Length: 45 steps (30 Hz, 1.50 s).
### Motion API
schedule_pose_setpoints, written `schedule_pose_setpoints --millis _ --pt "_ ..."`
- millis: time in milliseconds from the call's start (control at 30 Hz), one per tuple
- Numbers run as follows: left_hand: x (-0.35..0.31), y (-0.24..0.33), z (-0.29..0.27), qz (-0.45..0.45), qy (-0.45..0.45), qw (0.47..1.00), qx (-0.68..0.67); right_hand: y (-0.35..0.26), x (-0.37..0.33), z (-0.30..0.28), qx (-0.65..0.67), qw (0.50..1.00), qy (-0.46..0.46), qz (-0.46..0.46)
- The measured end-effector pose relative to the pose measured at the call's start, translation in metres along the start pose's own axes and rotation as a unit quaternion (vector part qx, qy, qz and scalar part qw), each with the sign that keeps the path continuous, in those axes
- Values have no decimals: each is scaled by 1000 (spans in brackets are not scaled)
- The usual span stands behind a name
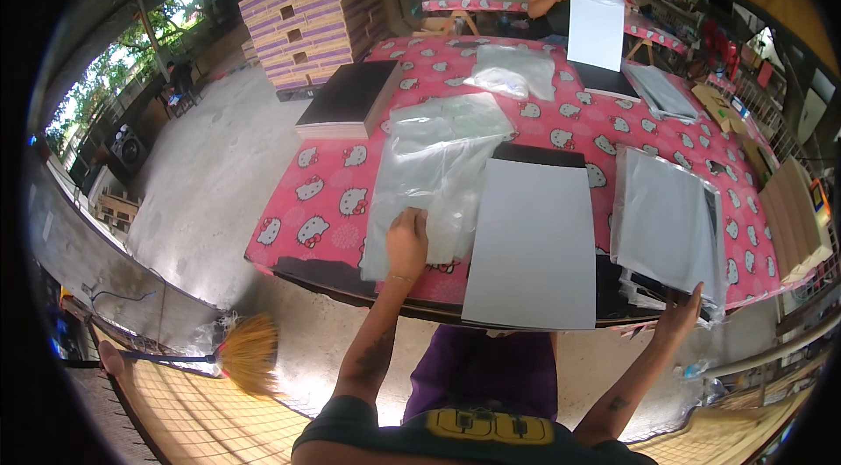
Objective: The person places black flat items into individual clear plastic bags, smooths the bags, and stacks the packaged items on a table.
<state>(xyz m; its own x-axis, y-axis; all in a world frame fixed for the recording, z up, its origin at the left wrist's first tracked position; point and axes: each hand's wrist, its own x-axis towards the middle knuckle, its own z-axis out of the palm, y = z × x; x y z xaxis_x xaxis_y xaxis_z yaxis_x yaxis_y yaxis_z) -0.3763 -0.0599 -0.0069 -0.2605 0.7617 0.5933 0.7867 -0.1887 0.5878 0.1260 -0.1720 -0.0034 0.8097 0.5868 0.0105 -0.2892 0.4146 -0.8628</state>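
My left hand lies on a pile of clear plastic bags, its fingers curled together at the pile's near end. Just right of it is a white sheet on top of a black board, overhanging the table's near edge. My right hand grips the near corner of a stack of plastic-sleeved sheets on the right; some of its fingers are hidden beneath. Black edges show under that stack.
The table has a pink patterned cover. A black-topped stack stands at its far left, before piled cartons. Across the table a person holds up another white sheet. A broom lies low on the left.
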Motion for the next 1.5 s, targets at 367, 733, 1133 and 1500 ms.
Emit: schedule_pose_setpoints --millis 367,733,1133,1500 --pt "-21 86 -23 -84 -157 931 -318 -14 -121 84 -234 884 -405 -5" --pt "-82 152 -21 21 -167 933 -319 53 -195 128 27 898 -388 208" --pt "-84 134 -4 8 -74 967 -245 50 -206 115 121 906 -313 257" --pt "-91 139 -5 76 -83 956 -273 60 -201 111 121 885 -343 290"
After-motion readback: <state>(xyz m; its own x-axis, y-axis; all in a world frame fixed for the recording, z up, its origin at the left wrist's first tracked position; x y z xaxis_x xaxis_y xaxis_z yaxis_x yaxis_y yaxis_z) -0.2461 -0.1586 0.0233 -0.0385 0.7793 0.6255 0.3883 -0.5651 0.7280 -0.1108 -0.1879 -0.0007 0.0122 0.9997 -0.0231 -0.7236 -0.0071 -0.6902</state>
